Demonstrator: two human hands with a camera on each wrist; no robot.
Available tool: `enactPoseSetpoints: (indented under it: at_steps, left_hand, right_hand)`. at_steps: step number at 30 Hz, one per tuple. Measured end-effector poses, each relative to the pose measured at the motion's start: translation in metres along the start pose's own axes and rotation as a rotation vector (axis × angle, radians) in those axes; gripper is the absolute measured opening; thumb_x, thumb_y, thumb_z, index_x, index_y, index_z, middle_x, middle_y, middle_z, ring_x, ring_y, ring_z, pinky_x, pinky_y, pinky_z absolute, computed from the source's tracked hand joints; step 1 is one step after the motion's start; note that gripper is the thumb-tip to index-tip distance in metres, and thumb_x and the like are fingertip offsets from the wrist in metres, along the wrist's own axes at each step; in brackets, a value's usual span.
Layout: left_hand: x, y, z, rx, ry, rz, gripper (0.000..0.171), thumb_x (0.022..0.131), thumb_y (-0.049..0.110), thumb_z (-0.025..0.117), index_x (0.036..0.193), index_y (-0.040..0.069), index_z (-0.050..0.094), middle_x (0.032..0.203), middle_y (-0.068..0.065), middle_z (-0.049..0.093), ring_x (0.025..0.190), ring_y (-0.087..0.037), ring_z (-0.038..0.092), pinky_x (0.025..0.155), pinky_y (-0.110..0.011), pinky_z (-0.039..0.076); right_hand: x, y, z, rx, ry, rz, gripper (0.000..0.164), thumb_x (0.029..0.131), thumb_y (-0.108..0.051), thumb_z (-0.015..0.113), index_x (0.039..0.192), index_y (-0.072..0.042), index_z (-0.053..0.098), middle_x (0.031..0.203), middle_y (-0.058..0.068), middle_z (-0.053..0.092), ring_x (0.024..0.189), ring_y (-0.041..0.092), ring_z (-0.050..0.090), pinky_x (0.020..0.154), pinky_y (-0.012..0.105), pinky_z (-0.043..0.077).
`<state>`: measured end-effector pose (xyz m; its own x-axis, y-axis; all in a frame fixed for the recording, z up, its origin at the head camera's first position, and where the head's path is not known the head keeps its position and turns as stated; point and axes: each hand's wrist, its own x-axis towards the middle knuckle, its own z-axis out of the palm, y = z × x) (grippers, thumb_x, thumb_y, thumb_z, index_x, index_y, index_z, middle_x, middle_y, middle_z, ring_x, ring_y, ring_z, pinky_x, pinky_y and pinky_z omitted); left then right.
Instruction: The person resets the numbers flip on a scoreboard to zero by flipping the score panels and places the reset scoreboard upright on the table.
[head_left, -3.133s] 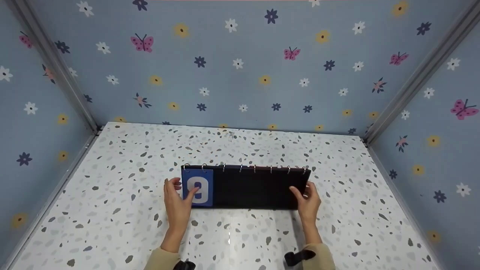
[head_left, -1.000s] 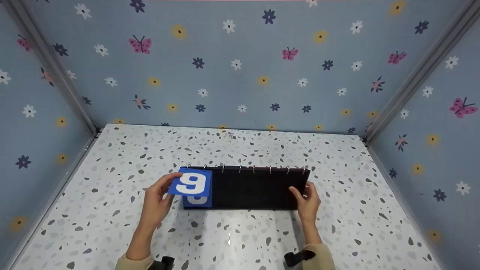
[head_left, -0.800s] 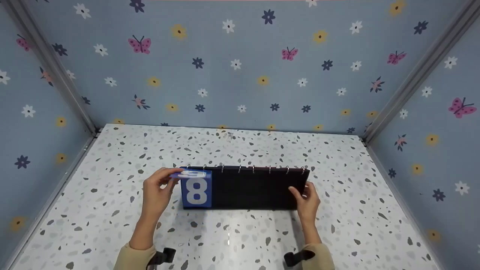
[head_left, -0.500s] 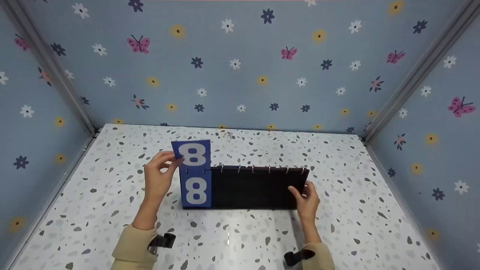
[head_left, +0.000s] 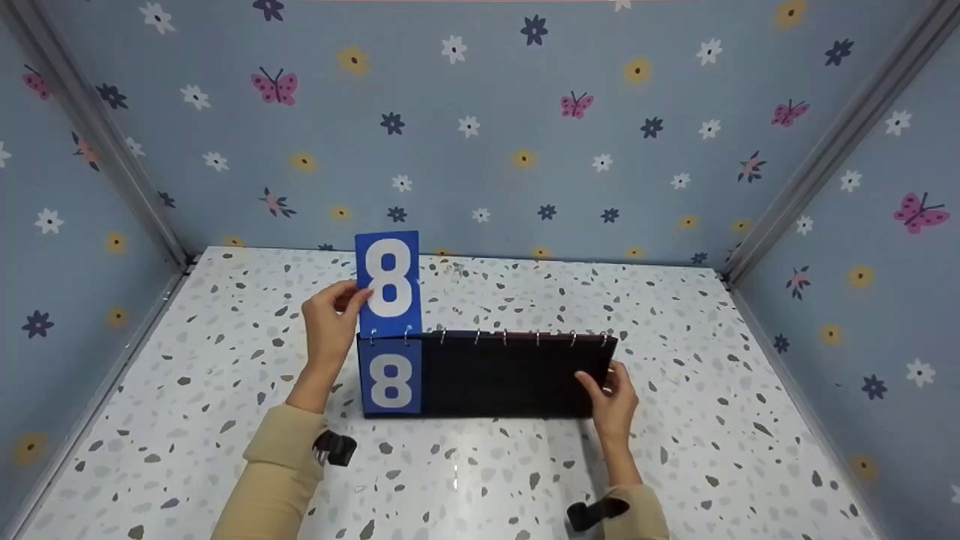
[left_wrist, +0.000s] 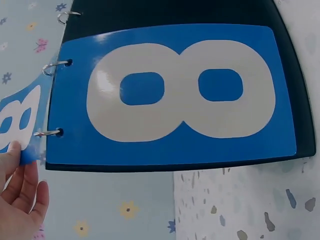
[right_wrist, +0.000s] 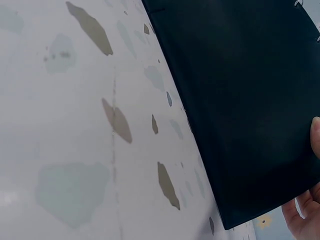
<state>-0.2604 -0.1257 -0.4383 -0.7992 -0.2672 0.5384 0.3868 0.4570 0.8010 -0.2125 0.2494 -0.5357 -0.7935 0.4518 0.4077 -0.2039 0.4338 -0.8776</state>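
A black flip scoreboard [head_left: 495,375] stands on the speckled table, metal rings along its top edge. At its left end a blue card with a white 8 [head_left: 391,377] hangs against the board. Above the rings, a second blue card [head_left: 390,281], its visible face also showing an 8, is raised upright. My left hand [head_left: 331,322] pinches this raised card by its left edge between thumb and fingers. My right hand [head_left: 615,401] grips the board's right end, thumb on the black front and fingers behind. In the right wrist view, my fingers [right_wrist: 300,215] show at the board's edge.
The white speckled tabletop [head_left: 480,480] spreads around the board. Light blue panels with flowers and butterflies [head_left: 480,135] close off the back and both sides. Grey metal posts [head_left: 840,142] stand at the corners. Both sleeves carry black wrist straps [head_left: 335,448].
My left hand has lifted the top card, a 9, from the board's front up over the rings, uncovering the 8 beneath. My right hand has stayed at the right end.
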Motion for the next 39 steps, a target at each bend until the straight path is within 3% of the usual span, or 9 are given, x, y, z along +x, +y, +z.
enactPoseSetpoints:
  at_steps: [8, 13, 21, 29, 34, 39]
  left_hand:
    - [0.006, -0.008, 0.004, 0.095, -0.065, -0.143, 0.022, 0.082, 0.016, 0.064, 0.093, -0.004, 0.066, 0.07, -0.012, 0.06, 0.061, -0.017, 0.049, 0.054, -0.018, 0.036]
    - [0.005, -0.008, 0.004, 0.136, -0.11, -0.187, 0.027, 0.084, 0.022, 0.062, 0.095, -0.003, 0.066, 0.072, -0.012, 0.06, 0.062, -0.018, 0.05, 0.054, -0.021, 0.037]
    - [-0.004, -0.009, -0.002, 0.174, -0.069, -0.082, 0.025, 0.084, 0.02, 0.062, 0.091, -0.003, 0.066, 0.073, -0.011, 0.063, 0.062, -0.019, 0.056, 0.054, -0.028, 0.04]
    - [-0.027, 0.0, -0.008, 0.15, 0.047, 0.009, 0.014, 0.084, 0.01, 0.061, 0.087, -0.003, 0.065, 0.077, -0.012, 0.062, 0.063, -0.02, 0.055, 0.056, -0.031, 0.042]
    - [-0.049, 0.0, -0.01, 0.106, 0.115, 0.019, 0.012, 0.083, 0.008, 0.063, 0.086, -0.004, 0.062, 0.078, -0.012, 0.06, 0.066, -0.021, 0.054, 0.058, -0.035, 0.042]
    - [-0.07, -0.002, -0.01, 0.086, 0.14, -0.019, 0.017, 0.078, 0.008, 0.068, 0.088, -0.004, 0.061, 0.083, -0.012, 0.06, 0.072, -0.02, 0.055, 0.061, -0.031, 0.041]
  right_hand:
    - [0.0, -0.001, 0.001, 0.006, 0.004, 0.012, 0.032, 0.068, -0.011, 0.076, 0.093, -0.002, 0.059, 0.077, 0.013, 0.062, 0.066, 0.013, 0.057, 0.06, 0.018, 0.046]
    - [0.0, -0.001, 0.001, 0.021, -0.003, 0.019, 0.031, 0.068, -0.012, 0.076, 0.092, -0.002, 0.059, 0.077, 0.012, 0.062, 0.067, 0.013, 0.057, 0.061, 0.02, 0.047]
    - [0.0, -0.001, 0.0, 0.012, -0.003, 0.009, 0.031, 0.068, -0.012, 0.076, 0.091, -0.001, 0.058, 0.076, 0.011, 0.062, 0.067, 0.014, 0.058, 0.061, 0.02, 0.047]
    - [-0.001, -0.001, 0.0, 0.007, -0.004, 0.015, 0.032, 0.069, -0.013, 0.076, 0.092, -0.001, 0.058, 0.077, 0.013, 0.062, 0.068, 0.016, 0.058, 0.061, 0.019, 0.046]
    - [-0.001, -0.002, 0.001, 0.011, 0.002, 0.014, 0.032, 0.068, -0.012, 0.076, 0.092, 0.0, 0.058, 0.078, 0.014, 0.062, 0.068, 0.016, 0.058, 0.061, 0.019, 0.046]
    - [-0.001, -0.001, 0.001, 0.024, 0.004, 0.014, 0.031, 0.068, -0.011, 0.076, 0.091, -0.001, 0.058, 0.076, 0.012, 0.062, 0.065, 0.012, 0.057, 0.06, 0.019, 0.046]
